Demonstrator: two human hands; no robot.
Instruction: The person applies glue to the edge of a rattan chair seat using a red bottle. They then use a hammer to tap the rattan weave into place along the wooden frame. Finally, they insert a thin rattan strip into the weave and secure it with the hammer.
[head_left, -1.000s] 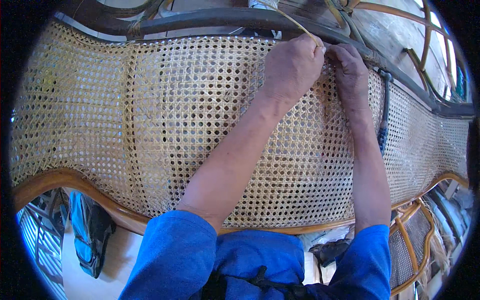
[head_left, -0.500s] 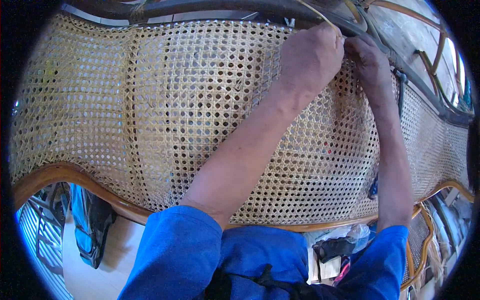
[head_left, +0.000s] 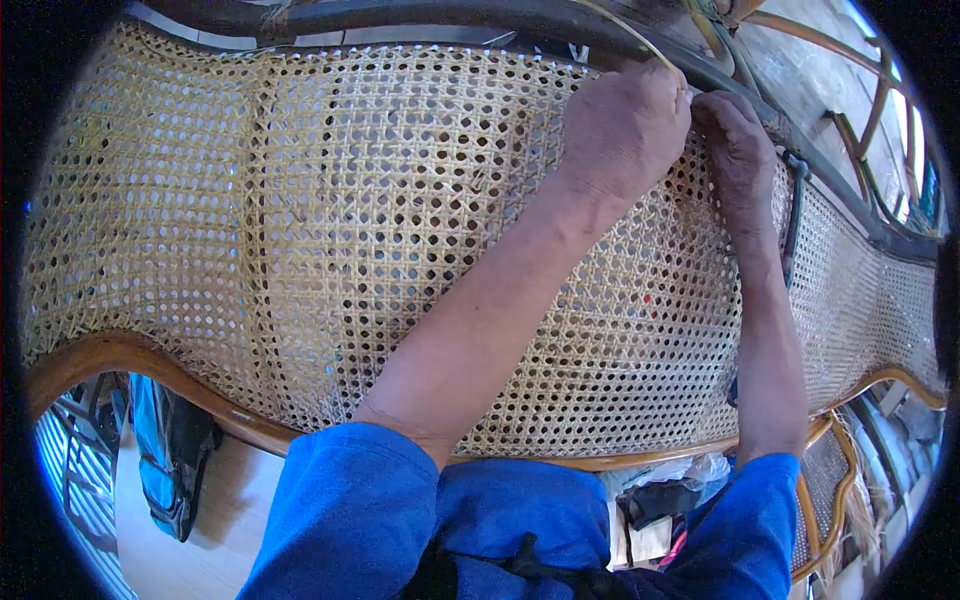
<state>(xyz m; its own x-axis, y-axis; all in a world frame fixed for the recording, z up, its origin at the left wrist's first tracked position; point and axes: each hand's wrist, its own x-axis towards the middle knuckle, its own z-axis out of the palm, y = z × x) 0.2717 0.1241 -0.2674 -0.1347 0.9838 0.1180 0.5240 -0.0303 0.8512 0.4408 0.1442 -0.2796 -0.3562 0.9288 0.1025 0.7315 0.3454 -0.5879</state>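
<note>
Across most of the view stretches a woven cane panel (head_left: pixel 430 240), its open holes set in a curved rattan frame (head_left: pixel 140 350). At the panel's far edge, right of the middle, my left hand (head_left: pixel 628 130) is closed around a thin pale cane strand (head_left: pixel 632 30), whose loose end arcs up and left over the dark rail. My right hand (head_left: pixel 738 135) is just beside it, fingers bent and pinched at the same edge. What its fingertips hold is hidden behind them. Both forearms lie above the weave.
A dark rail (head_left: pixel 420 22) runs along the far side. Another cane panel (head_left: pixel 850 270) continues on the right, with rattan poles (head_left: pixel 820 35) beyond. Below the front edge are a blue and black bag (head_left: pixel 172 460), a plastic bag (head_left: pixel 705 470) and loose cane fibres (head_left: pixel 858 500).
My right hand has lowered slightly, and its forearm has shifted a little left. The left hand stays at the edge with the strand. The whole view has shifted slightly.
</note>
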